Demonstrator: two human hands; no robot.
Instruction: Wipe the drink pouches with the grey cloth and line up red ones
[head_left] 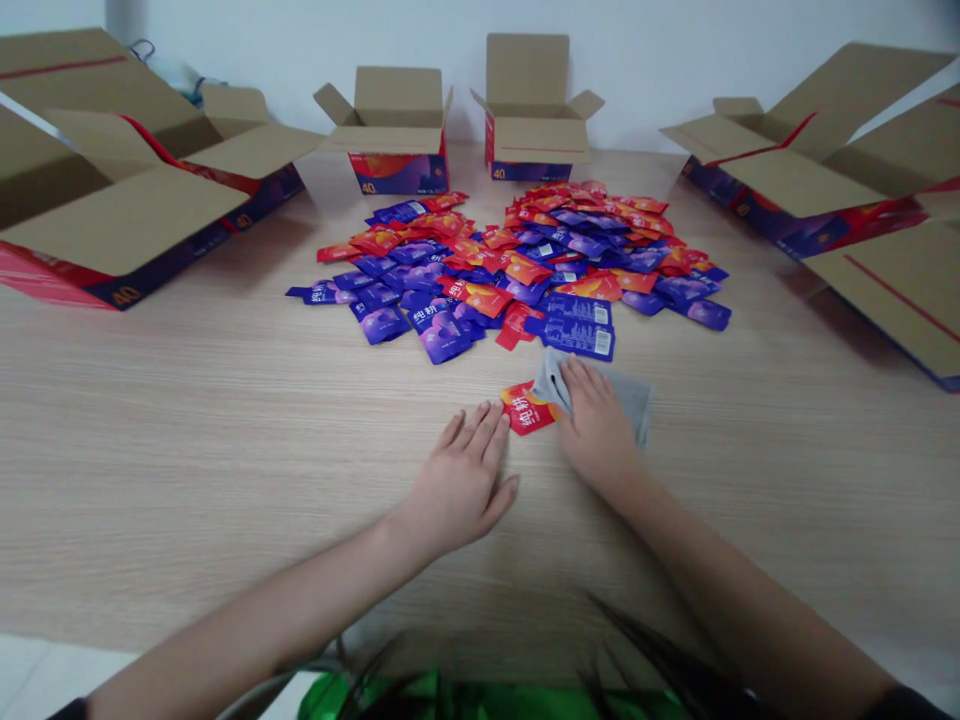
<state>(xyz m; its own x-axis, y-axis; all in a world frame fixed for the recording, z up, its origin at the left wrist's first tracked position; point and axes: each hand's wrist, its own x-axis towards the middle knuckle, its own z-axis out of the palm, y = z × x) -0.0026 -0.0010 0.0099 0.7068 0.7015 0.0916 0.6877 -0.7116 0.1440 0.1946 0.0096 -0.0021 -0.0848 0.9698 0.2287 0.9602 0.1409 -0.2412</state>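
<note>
"Centrally, what is shown on the table (225, 430)?"

"A single red packet (521, 418), lying printed side up between the two hands, nearer the person than the loose pile of packets (439, 332). A grey cloth (636, 400) overlaps its right-hand part."

"And the state of each hand?"

"The left hand (454, 492) is palm down and unclosed, its fingers extended and its thumb set apart; the fingertips meet the packet's left edge without grasping it. The right hand (604, 440) lies over the cloth with bent fingers, pressing it towards the packet. Whether it also pinches a fold cannot be told."

"How far has the work advanced?"

"Judged from this view, one packet is under attention, its handling apparently in progress, since cloth and fingers are both upon it. The remainder lie heaped beyond, blue and red-orange mixed, some overlapping. Nothing visible separates handled packets from unhandled ones, so the finished share cannot be determined."

"What of the surrounding containers?"

"Two small cartons, left (405, 178) and right (536, 165), stand behind the pile with flaps raised. Larger cartons flank it, left (180, 222) and right (825, 237), also unclosed. The packets seen lie outside them; the carton floors are hidden."
</note>
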